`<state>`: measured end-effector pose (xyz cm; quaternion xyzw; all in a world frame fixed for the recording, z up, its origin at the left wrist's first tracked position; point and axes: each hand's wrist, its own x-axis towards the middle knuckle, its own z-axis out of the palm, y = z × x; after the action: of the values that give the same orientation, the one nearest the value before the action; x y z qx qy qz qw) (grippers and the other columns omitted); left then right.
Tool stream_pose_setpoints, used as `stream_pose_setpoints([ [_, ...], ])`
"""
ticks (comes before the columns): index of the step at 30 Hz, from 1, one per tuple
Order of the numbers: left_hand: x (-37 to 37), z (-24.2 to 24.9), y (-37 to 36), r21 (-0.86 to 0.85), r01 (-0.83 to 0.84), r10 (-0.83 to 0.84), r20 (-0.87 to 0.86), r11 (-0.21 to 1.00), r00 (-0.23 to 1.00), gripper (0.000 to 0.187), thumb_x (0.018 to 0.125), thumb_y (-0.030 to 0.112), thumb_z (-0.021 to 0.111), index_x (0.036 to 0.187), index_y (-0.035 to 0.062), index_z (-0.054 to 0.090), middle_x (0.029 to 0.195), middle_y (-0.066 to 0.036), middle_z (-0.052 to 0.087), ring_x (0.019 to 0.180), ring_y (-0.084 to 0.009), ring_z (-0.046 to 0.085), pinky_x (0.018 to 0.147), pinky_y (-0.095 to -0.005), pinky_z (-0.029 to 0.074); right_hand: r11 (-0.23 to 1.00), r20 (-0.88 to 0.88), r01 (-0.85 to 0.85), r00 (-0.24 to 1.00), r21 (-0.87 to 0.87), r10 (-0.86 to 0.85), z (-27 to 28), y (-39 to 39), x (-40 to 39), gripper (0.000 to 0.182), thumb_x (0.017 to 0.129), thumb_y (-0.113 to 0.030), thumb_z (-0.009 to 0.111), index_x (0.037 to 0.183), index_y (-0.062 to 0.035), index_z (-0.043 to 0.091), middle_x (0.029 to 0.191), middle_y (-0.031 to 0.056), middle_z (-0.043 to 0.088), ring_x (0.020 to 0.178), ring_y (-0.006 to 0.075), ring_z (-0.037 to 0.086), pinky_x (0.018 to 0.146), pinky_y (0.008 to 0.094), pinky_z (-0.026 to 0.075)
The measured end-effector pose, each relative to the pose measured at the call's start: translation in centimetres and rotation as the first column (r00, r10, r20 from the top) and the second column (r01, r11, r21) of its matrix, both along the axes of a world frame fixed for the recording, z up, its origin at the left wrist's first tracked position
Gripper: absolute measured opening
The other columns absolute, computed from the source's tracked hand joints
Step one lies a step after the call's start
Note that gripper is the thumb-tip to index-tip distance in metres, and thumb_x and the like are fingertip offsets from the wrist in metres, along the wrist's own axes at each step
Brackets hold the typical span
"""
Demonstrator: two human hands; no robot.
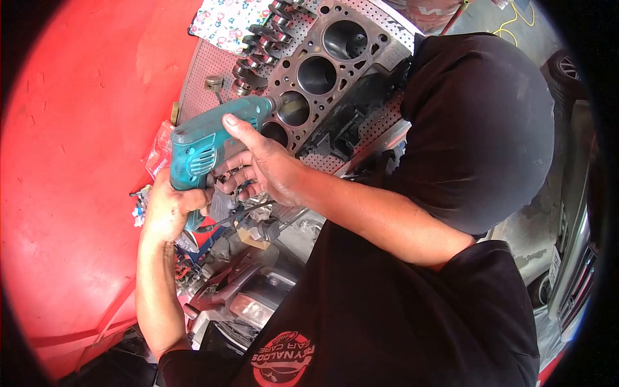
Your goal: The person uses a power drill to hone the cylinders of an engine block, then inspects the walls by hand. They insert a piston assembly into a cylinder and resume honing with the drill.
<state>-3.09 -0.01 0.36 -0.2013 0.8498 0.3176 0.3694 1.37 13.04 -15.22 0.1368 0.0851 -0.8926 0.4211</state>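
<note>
Head view shows both hands on a teal drill [209, 138]. One hand [169, 209] is clenched around the drill's grip at the near left; the other hand [261, 164] grasps the body, thumb laid along the top. Which is left or right cannot be told for sure. Drill's nose points into a bore of the engine block [322, 71] on the perforated bench [206, 71]. A crankshaft [261, 42] lies just left of the block.
</note>
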Motion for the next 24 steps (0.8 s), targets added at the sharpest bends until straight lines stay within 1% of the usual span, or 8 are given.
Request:
stream_pose_setpoints([
  [5,0.22,0.04,0.05,-0.018,-0.026,0.026,0.019,1.0,0.999,0.027,0.065,0.0,0.062,0.092,-0.0038,0.066,0.071,-0.007,0.065,0.059,-0.0163,0.06,0.056,-0.0306,0.049,1.0,0.009,-0.026,1.0,0.0,0.026,-0.12,-0.18,0.15,0.093,0.083,-0.087,0.053,0.132,-0.0086,0.057,0.109,0.0113,0.062,0.085,0.0194,0.064,0.071,0.0358,0.05],
  [11,0.03,-0.12,-0.27,0.018,0.005,-0.005,0.004,1.0,1.0,0.025,0.066,0.0,0.062,0.09,-0.0028,0.067,0.073,-0.006,0.066,0.06,-0.0156,0.06,0.056,-0.0305,0.049,1.0,0.021,0.009,1.0,0.015,-0.009,0.23,0.22,0.21,0.091,0.083,-0.087,0.052,0.129,-0.0082,0.059,0.108,0.0111,0.064,0.085,0.0193,0.064,0.071,0.036,0.049],
  [15,-0.19,-0.08,0.16,0.025,0.011,-0.012,0.029,1.0,1.0,0.025,0.065,0.0,0.062,0.09,-0.0029,0.067,0.072,-0.006,0.065,0.061,-0.0157,0.06,0.057,-0.0303,0.049,1.0,0.024,0.02,1.0,0.016,-0.02,0.02,0.35,0.49,0.091,0.083,-0.087,0.051,0.129,-0.0084,0.059,0.107,0.0102,0.065,0.085,0.0193,0.065,0.072,0.036,0.05],
  [17,-0.26,-0.07,0.18,0.022,0.013,-0.014,0.04,1.0,0.999,0.026,0.065,0.0,0.062,0.09,-0.0031,0.067,0.072,-0.006,0.065,0.061,-0.016,0.061,0.057,-0.0303,0.049,1.0,0.031,0.02,0.999,0.013,-0.02,-0.03,0.3,0.53,0.091,0.083,-0.087,0.052,0.129,-0.0084,0.059,0.106,0.0098,0.065,0.086,0.0193,0.065,0.072,0.036,0.05],
  [20,0.01,-0.14,0.38,0.002,-0.002,0.002,-0.002,1.0,1.0,0.026,0.065,0.0,0.062,0.09,-0.0035,0.067,0.071,-0.007,0.065,0.06,-0.0166,0.061,0.057,-0.0306,0.049,1.0,0.022,0.019,1.0,0.011,-0.019,0.01,0.24,0.38,0.09,0.083,-0.087,0.053,0.128,-0.0088,0.06,0.107,0.0098,0.065,0.086,0.019,0.064,0.072,0.0361,0.05],
  [24,0.29,0.14,0.02,-0.018,-0.012,0.012,0.007,1.0,1.0,0.027,0.064,0.0,0.061,0.091,-0.0038,0.066,0.071,-0.007,0.065,0.059,-0.0168,0.06,0.056,-0.0309,0.049,1.0,0.009,-0.016,1.0,0.005,0.016,0.23,0.11,0.21,0.089,0.083,-0.086,0.053,0.127,-0.0091,0.06,0.108,0.0097,0.064,0.085,0.0185,0.064,0.072,0.0358,0.05],
])
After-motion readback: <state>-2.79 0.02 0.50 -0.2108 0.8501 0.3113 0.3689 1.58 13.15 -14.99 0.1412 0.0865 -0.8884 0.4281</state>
